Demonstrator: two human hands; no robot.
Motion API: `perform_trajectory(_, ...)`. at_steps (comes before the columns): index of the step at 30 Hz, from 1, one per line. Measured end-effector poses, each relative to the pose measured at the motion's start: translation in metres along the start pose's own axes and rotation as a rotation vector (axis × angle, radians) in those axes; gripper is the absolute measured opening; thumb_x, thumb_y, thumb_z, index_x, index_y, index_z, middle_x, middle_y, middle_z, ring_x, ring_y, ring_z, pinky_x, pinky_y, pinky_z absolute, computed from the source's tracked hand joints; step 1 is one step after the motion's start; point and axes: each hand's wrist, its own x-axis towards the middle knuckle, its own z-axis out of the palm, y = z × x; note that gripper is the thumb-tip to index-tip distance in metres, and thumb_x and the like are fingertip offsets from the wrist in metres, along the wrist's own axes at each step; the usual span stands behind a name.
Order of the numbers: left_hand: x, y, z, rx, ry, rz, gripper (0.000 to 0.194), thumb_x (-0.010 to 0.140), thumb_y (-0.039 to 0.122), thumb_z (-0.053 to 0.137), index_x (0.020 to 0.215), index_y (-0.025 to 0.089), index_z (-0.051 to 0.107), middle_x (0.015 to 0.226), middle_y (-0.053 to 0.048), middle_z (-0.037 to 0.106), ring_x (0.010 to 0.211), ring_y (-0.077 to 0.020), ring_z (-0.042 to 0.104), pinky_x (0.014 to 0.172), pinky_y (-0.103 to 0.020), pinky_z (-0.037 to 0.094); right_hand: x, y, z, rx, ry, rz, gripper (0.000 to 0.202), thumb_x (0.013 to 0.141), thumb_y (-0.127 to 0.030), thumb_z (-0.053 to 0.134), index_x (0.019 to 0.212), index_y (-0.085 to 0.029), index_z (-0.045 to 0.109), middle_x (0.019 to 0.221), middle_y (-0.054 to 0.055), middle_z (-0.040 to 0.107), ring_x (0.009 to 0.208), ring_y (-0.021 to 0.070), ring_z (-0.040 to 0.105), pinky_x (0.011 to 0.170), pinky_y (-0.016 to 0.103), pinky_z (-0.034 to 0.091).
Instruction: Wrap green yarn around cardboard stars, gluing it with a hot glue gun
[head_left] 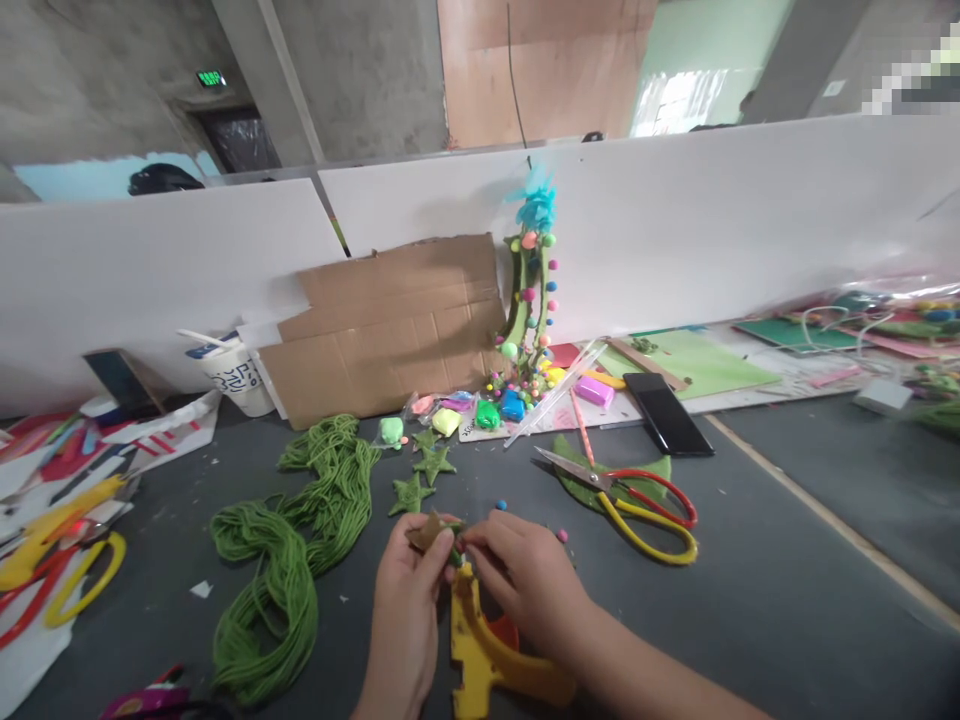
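My left hand (411,590) is closed on a small brown cardboard star (424,533), partly wrapped in green, with the thumb on its face. My right hand (525,570) pinches at the star's right edge; what lies between its fingertips is hidden. Just below the fingers a yellow glue gun (472,650) rests on the table, its nozzle toward the star. Green yarn-covered stars (411,493) lie beyond my left hand. A long skein of green yarn (274,610) winds across the table to the left.
Red-and-yellow scissors (626,500) lie on a green leaf shape at right, near a black phone (667,415). A pompom-covered green stand (517,320) and folded cardboard (390,340) stand at the back. A paper cup (240,375) and cluttered tools are at left.
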Motion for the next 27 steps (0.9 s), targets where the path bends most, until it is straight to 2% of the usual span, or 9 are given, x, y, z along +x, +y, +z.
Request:
perform_trajectory(3, 0.002, 0.003, -0.002, 0.258, 0.002, 0.157, 0.016, 0.068, 0.027, 0.073, 0.078, 0.019, 0.063, 0.074, 0.000, 0.065, 0.064, -0.0135, 0.055, 0.058, -0.020, 0.042, 0.005, -0.004, -0.010, -0.033, -0.042, 0.010, 0.013, 0.087, -0.017, 0.050, 0.085, -0.019, 0.063, 0.077, 0.002, 0.063, 0.069, 0.0143, 0.058, 0.062, 0.022, 0.038)
perform_trajectory(7, 0.002, 0.007, -0.003, 0.417, -0.073, 0.170, 0.014, 0.069, 0.028, 0.071, 0.078, 0.019, 0.064, 0.069, 0.000, 0.064, 0.064, -0.0153, 0.055, 0.059, -0.022, 0.042, 0.010, -0.008, -0.027, -0.111, -0.108, 0.038, 0.010, 0.083, -0.016, 0.054, 0.078, -0.018, 0.062, 0.073, 0.002, 0.062, 0.068, 0.0155, 0.057, 0.060, 0.023, 0.036)
perform_trajectory(13, 0.003, 0.004, -0.004, 0.445, -0.192, 0.097, 0.012, 0.073, 0.029, 0.067, 0.077, 0.019, 0.061, 0.064, 0.002, 0.061, 0.058, -0.0135, 0.051, 0.055, -0.022, 0.040, 0.013, -0.004, -0.039, -0.054, -0.115, 0.069, 0.012, 0.078, -0.012, 0.054, 0.073, -0.018, 0.063, 0.068, 0.000, 0.060, 0.063, 0.0136, 0.053, 0.058, 0.022, 0.033)
perform_trajectory(27, 0.007, 0.000, -0.009, 0.367, -0.248, 0.049, 0.013, 0.077, 0.029, 0.065, 0.080, 0.019, 0.058, 0.063, 0.003, 0.058, 0.055, -0.0104, 0.047, 0.053, -0.021, 0.038, 0.020, 0.009, -0.031, 0.178, -0.117, 0.191, 0.011, 0.074, -0.015, 0.055, 0.068, -0.016, 0.064, 0.056, -0.005, 0.048, 0.052, 0.0091, 0.042, 0.048, 0.019, 0.028)
